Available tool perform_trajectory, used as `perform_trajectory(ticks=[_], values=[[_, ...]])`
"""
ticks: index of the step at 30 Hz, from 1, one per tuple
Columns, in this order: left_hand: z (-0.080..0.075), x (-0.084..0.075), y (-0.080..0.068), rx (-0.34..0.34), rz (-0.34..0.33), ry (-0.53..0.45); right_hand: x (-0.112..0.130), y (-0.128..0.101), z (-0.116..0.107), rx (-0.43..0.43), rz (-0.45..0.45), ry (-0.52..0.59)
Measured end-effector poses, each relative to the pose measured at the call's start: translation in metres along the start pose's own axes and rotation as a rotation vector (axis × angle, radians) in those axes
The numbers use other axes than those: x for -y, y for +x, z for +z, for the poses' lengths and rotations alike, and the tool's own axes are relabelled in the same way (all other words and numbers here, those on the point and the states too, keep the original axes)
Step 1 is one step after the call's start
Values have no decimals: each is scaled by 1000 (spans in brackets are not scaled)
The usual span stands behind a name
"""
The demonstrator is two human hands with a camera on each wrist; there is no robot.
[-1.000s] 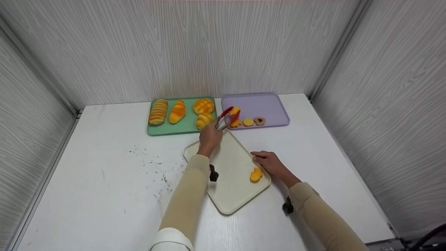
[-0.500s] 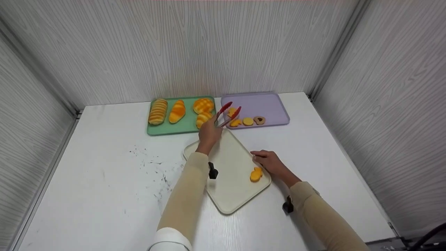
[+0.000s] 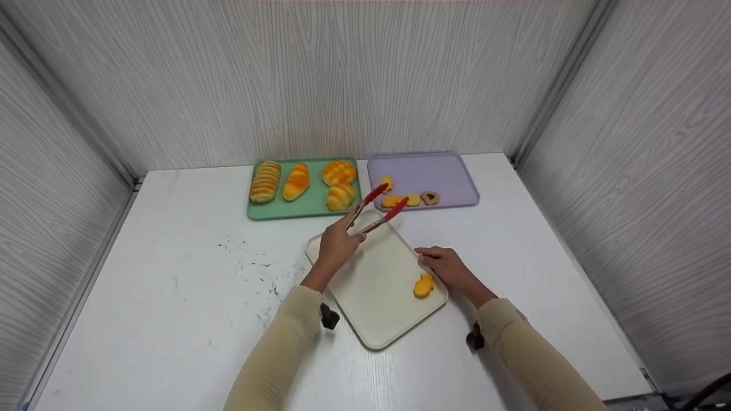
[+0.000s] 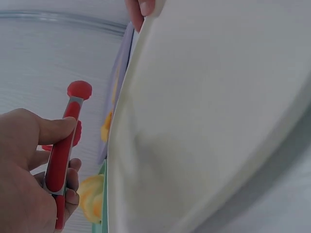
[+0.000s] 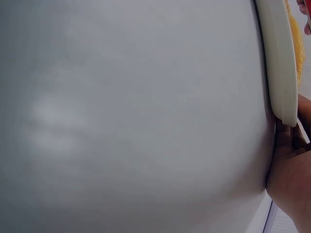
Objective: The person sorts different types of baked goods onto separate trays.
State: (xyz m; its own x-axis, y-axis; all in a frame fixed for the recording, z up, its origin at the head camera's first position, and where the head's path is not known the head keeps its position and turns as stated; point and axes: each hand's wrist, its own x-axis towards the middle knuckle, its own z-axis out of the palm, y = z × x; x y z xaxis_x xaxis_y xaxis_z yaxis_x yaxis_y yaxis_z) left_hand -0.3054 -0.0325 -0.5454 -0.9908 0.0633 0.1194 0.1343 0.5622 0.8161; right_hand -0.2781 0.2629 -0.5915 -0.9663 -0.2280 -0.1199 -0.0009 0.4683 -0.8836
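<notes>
My left hand [image 3: 338, 244] grips red tongs [image 3: 379, 208] by the handle, seen close up as tongs [image 4: 62, 154] in the left wrist view. Their two red tips stand apart with nothing between them, above the far corner of a cream tray [image 3: 371, 285]. One orange fish-shaped cookie [image 3: 423, 285] lies on this tray near its right edge. My right hand [image 3: 444, 265] holds that edge beside the cookie. The right wrist view shows its fingers [image 5: 290, 170] against the cream tray's rim [image 5: 282, 63].
At the back, a green tray [image 3: 268, 210] holds several bread rolls [image 3: 340, 196]. Beside it, a purple tray [image 3: 437, 171] holds several small cookies [image 3: 392, 201]. Everything stands on a white table [image 3: 171, 297] with dark specks at left, walled on three sides.
My left hand has pulled the tongs back from the purple tray toward the cream tray, and their tips have spread wider, empty. The right hand has stayed on the tray's edge.
</notes>
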Motion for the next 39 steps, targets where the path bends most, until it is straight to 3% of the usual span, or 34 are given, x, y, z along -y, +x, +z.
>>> perform_trajectory(ticks=[4,10,17,27,33,39], values=[[-1,-1,-23,44,20,-25,-2,0,-2,1,16,-4],[-2,1,-54,80,15,-58,1,-1,-2,18,-33,1],[-4,-1,-91,143,2,-97,1,-1,0,-4,8,-1],[-7,2,-141,213,4,-71,3,0,0,12,-33,-10],[-7,5,-159,242,30,-24,2,1,-1,11,-53,-28],[-4,8,-163,288,80,15,0,0,0,7,-78,-21]])
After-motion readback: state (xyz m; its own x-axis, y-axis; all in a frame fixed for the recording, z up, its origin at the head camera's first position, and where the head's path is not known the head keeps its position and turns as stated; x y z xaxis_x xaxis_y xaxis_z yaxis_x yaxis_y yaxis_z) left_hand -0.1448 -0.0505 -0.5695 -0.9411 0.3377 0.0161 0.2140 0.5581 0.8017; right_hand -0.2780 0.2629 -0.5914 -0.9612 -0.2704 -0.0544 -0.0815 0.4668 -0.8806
